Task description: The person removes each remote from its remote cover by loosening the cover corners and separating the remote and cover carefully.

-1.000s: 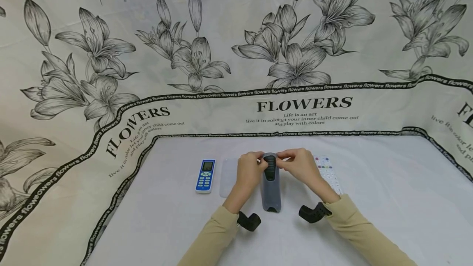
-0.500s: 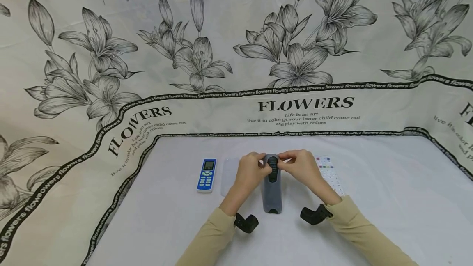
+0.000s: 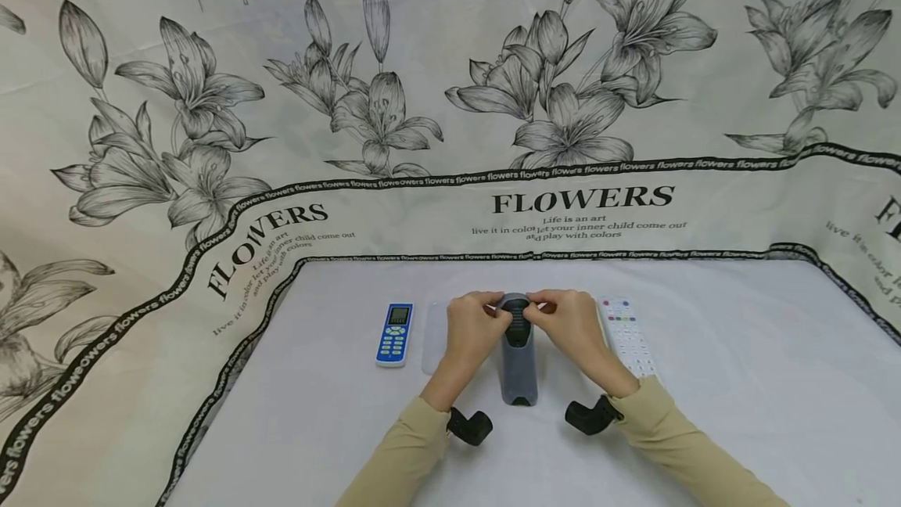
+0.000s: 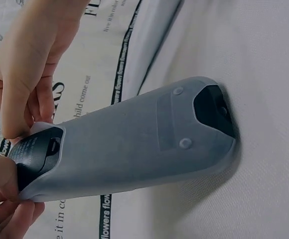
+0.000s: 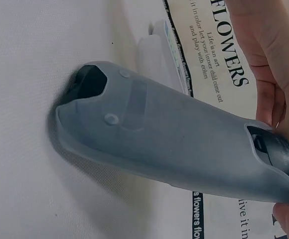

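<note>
A dark remote control [image 3: 518, 329] sits in a translucent grey silicone cover [image 3: 518, 376], back side up, in the middle of the table. Through the cover's far opening its black back shows, and a black corner is bare at the near end. My left hand [image 3: 473, 332] pinches the left edge of the cover's far end between thumb and fingers. On the opposite edge, my right hand [image 3: 573, 327] pinches likewise. In the left wrist view, the cover's lip [image 4: 61, 144] curves around the remote's bare back.
A small blue and white remote [image 3: 395, 335] lies to the left, beside a clear plastic sleeve [image 3: 432, 346] partly behind my left hand. A white remote [image 3: 629, 335] lies right of my right hand. Flower-printed fabric [image 3: 584, 225] rises behind the white tabletop.
My right hand has shifted slightly, its thumb now further over the cover's opening and its wrist lower and more to the left. More of the white remote shows. Both hands stay at the cover's far end.
</note>
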Available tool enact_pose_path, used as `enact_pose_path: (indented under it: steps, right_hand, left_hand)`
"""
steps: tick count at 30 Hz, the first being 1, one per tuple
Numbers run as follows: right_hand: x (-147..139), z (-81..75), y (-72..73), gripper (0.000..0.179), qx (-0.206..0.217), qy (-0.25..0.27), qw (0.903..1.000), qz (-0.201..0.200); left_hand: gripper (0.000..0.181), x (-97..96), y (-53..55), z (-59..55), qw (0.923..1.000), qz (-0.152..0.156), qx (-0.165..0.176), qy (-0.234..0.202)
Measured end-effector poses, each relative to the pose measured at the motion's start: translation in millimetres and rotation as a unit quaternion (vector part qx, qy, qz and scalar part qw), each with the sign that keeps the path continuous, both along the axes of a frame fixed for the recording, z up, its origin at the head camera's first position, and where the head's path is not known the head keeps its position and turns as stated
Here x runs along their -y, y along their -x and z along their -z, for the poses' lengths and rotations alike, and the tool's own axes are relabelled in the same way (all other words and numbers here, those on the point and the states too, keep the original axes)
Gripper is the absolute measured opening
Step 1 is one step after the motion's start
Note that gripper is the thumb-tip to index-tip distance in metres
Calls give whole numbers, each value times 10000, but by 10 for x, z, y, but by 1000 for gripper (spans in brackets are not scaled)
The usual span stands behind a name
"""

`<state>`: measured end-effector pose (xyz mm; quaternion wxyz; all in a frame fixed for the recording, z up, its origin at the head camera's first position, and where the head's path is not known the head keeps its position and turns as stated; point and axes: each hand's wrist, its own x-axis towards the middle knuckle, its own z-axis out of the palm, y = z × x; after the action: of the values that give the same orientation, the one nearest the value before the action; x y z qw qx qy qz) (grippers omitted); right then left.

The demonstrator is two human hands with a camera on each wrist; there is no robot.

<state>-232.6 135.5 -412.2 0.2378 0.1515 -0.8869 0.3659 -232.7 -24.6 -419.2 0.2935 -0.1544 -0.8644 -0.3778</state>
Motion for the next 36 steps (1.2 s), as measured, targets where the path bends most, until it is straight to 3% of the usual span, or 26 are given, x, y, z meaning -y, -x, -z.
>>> enact_pose_path:
  steps: [9, 14, 19, 23, 27, 31, 36]
  right_hand:
    - [13, -36, 18, 14, -1172, 119, 9930, 7]
    - [0, -23, 43, 12, -1486, 109, 9888, -66]
    - [-11, -24, 52, 13, -1512, 43, 9884, -91]
    - [-4, -68, 36, 15, -1300, 66, 9913, -203]
    - [-5, -129, 9, 16, -882, 138, 9952, -400]
    - [-3, -211, -12, 14, -292, 207, 9978, -560]
    - [-19, -288, 15, 14, 746, 408, 9930, -818]
  left_hand:
    - [24, 33, 29, -56, 9968, 247, -598, -462]
    - [23, 67, 34, -76, 9964, 372, -586, -494]
    - [21, 115, 21, -101, 9973, 480, -421, -357]
    - [20, 167, 30, -128, 9975, 664, -92, -221]
    - [18, 230, 61, -165, 9917, 1185, 437, -240]
    - [13, 291, 95, -203, 9816, 1654, 903, -309]
    - [10, 328, 140, -213, 9706, 1957, 1351, -371]
